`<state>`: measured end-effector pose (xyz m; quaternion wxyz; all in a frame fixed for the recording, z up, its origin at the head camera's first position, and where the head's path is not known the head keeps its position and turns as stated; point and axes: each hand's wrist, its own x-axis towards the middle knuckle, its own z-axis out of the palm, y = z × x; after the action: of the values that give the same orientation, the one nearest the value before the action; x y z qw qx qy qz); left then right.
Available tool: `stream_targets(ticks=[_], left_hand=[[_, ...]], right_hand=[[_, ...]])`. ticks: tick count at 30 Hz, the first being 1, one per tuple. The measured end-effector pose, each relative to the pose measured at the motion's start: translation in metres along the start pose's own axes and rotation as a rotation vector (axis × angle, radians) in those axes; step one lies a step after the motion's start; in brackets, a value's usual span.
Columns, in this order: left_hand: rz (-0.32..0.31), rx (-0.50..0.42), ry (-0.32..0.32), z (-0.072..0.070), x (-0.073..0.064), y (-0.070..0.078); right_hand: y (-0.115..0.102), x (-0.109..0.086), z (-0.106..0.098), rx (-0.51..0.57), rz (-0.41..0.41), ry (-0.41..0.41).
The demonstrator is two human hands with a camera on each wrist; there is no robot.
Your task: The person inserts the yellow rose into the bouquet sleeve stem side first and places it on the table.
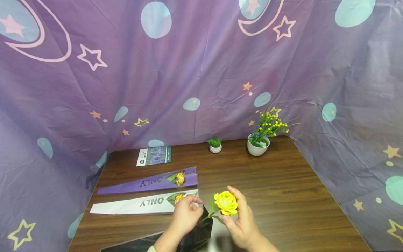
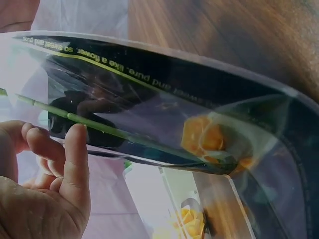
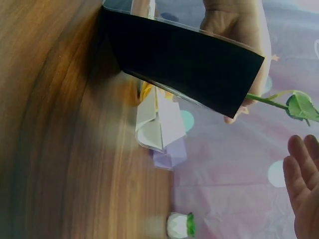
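My right hand (image 1: 244, 224) holds a yellow rose (image 1: 225, 203) between thumb and fingers. Its green leaf (image 3: 301, 105) shows in the right wrist view, near my straight fingers. The stem (image 2: 107, 128) runs along the clear front of a black flower sleeve (image 3: 179, 59). The sleeve's mouth is raised off the table. My left hand (image 1: 188, 215) grips the sleeve near that mouth, fingers bent; its exact contact is partly hidden. An orange rose shape (image 2: 203, 134) shows on the sleeve in the left wrist view; whether printed or real I cannot tell.
A white sleeve (image 1: 126, 204) and a purple sleeve (image 1: 122, 187), each with a yellow-orange rose, lie on the wooden table (image 1: 283, 196). Behind stand a flower card (image 1: 154, 155), a small potted plant (image 1: 215, 148) and a larger white pot (image 1: 257, 148) before the purple curtain.
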<state>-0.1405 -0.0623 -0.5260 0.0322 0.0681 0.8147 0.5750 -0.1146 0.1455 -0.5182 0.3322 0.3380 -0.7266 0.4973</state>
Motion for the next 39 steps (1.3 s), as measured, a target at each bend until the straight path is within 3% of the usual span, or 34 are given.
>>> stream_targets(ticks=[7,13,19,26,39], left_hand=[[0.006,-0.042,0.008,-0.003,-0.002,0.006],[0.009,-0.02,0.04,-0.005,0.001,0.01],[0.005,-0.016,0.029,-0.007,0.003,0.014],[-0.014,-0.002,0.043,-0.01,0.004,0.018],[-0.033,-0.069,0.044,-0.008,0.003,0.025]], right_hand=[[0.001,0.003,0.0,-0.077,0.036,0.119],[0.001,-0.004,0.004,-0.059,0.048,0.124],[0.005,-0.009,0.01,-0.007,0.051,0.154],[0.01,-0.018,0.013,0.018,0.05,0.126],[0.011,-0.026,0.017,-0.018,0.152,0.022]])
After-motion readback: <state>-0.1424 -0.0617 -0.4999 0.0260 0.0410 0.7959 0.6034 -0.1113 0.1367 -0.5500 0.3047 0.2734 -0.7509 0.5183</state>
